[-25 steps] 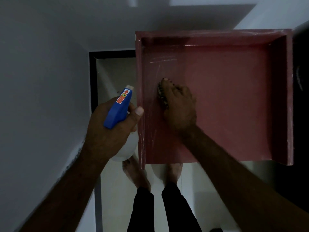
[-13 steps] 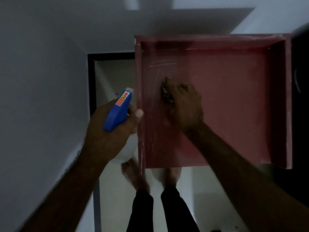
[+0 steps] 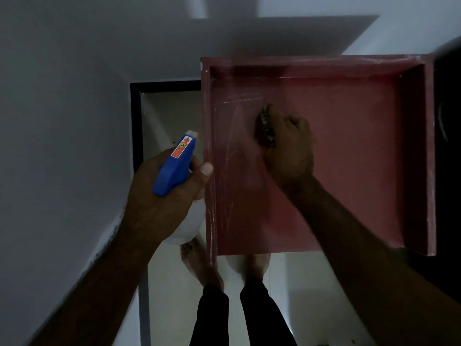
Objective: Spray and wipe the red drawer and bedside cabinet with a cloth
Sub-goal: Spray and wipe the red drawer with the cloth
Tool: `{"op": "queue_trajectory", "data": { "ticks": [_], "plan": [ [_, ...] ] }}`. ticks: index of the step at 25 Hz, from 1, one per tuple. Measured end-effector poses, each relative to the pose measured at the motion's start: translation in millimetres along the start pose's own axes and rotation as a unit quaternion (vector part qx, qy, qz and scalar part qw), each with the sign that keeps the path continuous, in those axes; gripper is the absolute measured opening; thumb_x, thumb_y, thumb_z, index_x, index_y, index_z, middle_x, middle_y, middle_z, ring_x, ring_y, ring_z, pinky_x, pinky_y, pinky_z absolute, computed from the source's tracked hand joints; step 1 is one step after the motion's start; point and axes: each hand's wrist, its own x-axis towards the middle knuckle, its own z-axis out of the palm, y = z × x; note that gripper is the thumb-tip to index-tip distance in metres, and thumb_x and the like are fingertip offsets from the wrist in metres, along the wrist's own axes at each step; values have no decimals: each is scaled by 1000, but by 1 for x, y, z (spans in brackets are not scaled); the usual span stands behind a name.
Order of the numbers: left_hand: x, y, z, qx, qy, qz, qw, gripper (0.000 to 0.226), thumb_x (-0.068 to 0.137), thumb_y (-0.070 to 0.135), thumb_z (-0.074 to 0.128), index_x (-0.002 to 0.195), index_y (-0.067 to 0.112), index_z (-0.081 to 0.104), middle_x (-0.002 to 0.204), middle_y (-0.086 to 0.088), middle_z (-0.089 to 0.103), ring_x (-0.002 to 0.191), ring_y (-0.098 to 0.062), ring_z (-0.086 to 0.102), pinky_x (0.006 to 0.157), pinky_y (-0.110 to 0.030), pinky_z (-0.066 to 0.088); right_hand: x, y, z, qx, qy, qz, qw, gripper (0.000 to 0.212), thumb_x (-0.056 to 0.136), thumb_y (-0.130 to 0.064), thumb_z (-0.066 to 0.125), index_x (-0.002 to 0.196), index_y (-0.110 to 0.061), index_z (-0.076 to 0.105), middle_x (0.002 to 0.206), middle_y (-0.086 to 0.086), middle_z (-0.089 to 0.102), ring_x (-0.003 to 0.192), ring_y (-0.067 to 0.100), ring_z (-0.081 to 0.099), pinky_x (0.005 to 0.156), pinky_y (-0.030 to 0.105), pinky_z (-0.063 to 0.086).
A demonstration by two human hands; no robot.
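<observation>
The red drawer (image 3: 349, 156) is pulled out below me, its floor streaked with pale wet marks near the left wall. My right hand (image 3: 289, 148) presses a dark patterned cloth (image 3: 267, 128) flat on the drawer floor, left of centre. Just outside the drawer's left wall, my left hand (image 3: 164, 196) holds a spray bottle (image 3: 175, 166) with a blue head, a white nozzle and a white body. The dark bedside cabinet (image 3: 449, 146) shows only as a black edge on the right.
A grey wall (image 3: 62, 121) runs close along the left. A black-framed floor strip (image 3: 136, 116) lies beside the drawer. My bare feet (image 3: 199, 265) and dark trouser legs stand on pale tiles under the drawer's front edge.
My right hand has slid the cloth to the right and slightly toward the drawer's middle. The left hand with the spray bottle has stayed in place.
</observation>
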Motion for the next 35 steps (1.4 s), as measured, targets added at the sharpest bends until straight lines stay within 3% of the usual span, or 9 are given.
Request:
{"op": "queue_trajectory", "data": {
  "ticks": [2, 4, 7, 12, 17, 23, 28, 32, 35],
  "plan": [
    [1, -1, -1, -2, -5, 0, 1000, 32, 79, 49, 63, 82, 17, 63, 79, 0, 71, 69, -4, 69, 67, -2, 47, 5, -6, 0, 11, 7, 29, 999, 77, 85, -11, 68, 157, -16, 44, 146, 8, 59, 128, 38, 48, 100, 46, 44],
    [3, -1, 0, -6, -4, -8, 1000, 29, 79, 50, 63, 82, 21, 61, 79, 1, 71, 69, -4, 69, 66, -1, 47, 3, -19, 6, 15, -13, -14, 1000, 74, 89, -21, 70, 158, -18, 43, 151, 6, 56, 131, 36, 47, 102, 47, 43],
    [4, 0, 2, -12, 5, -9, 1000, 32, 78, 51, 63, 81, 19, 62, 78, 0, 71, 66, -2, 68, 64, -1, 46, 1, -18, 7, 4, -16, -76, 997, 70, 90, -20, 69, 156, -18, 46, 151, 3, 56, 131, 35, 48, 96, 48, 42],
    [8, 3, 2, -7, 7, -8, 1000, 38, 75, 57, 62, 84, 20, 61, 79, 2, 71, 66, -3, 69, 65, -1, 46, 15, -5, 2, 12, 31, 31, 999, 80, 81, -8, 66, 157, -16, 44, 146, 9, 59, 129, 38, 48, 99, 49, 44],
    [12, 4, 3, -12, 9, -5, 1000, 43, 78, 54, 63, 88, 13, 63, 78, -6, 70, 68, -14, 70, 66, -5, 49, 11, -19, 9, 0, -20, -95, 995, 76, 84, -16, 67, 157, -18, 44, 152, 4, 55, 131, 36, 47, 94, 46, 39],
    [19, 5, 1, -5, 9, -17, 1000, 41, 77, 56, 64, 88, 17, 64, 76, -1, 72, 68, -11, 71, 63, -3, 48, 29, -3, -3, 43, 44, -6, 998, 76, 79, -3, 67, 153, -9, 50, 141, 16, 62, 122, 41, 58, 96, 45, 45],
    [25, 4, 1, -15, 4, -9, 1000, 38, 78, 52, 63, 85, 15, 63, 77, -4, 71, 69, -12, 69, 65, -2, 47, 28, -15, 4, 40, 28, -93, 994, 61, 89, -13, 66, 149, -10, 56, 142, 11, 64, 120, 38, 61, 92, 45, 45],
    [29, 6, 0, -10, 4, -13, 1000, 37, 76, 54, 63, 83, 18, 63, 79, -6, 70, 68, -5, 69, 63, 0, 46, 39, -3, 1, 96, 153, -77, 981, 44, 90, -5, 69, 134, 0, 67, 122, 17, 74, 103, 35, 70, 87, 36, 52],
    [33, 6, -2, -17, 6, -23, 1000, 34, 74, 54, 63, 83, 21, 62, 77, -7, 70, 65, -3, 69, 61, -1, 46, 42, -14, 11, 101, 169, -66, 978, 46, 87, -2, 72, 132, 1, 68, 113, 18, 76, 96, 35, 72, 79, 36, 54]
  ]
}}
